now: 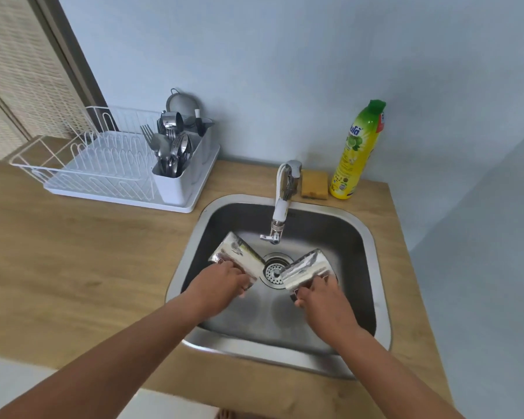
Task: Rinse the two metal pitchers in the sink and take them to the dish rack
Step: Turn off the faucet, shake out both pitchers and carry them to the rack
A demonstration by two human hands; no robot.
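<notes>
Two shiny metal pitchers are held tilted inside the steel sink [360,234]. My left hand [221,281] grips the left pitcher [239,252] by its handle, left of the drain. On the other side of the drain, my right hand [318,293] grips the right pitcher [307,267] by its handle. Both pitchers sit just below and to either side of the faucet spout [273,235]. No running water is visible. The white wire dish rack [82,167] stands on the counter at the back left.
A cutlery holder [176,158] full of forks and spoons fills the rack's right end, with a metal cup and strainer behind it. A yellow sponge [314,185] and a yellow-green dish soap bottle [356,152] stand behind the sink. The wooden counter [73,267] stretches to the left.
</notes>
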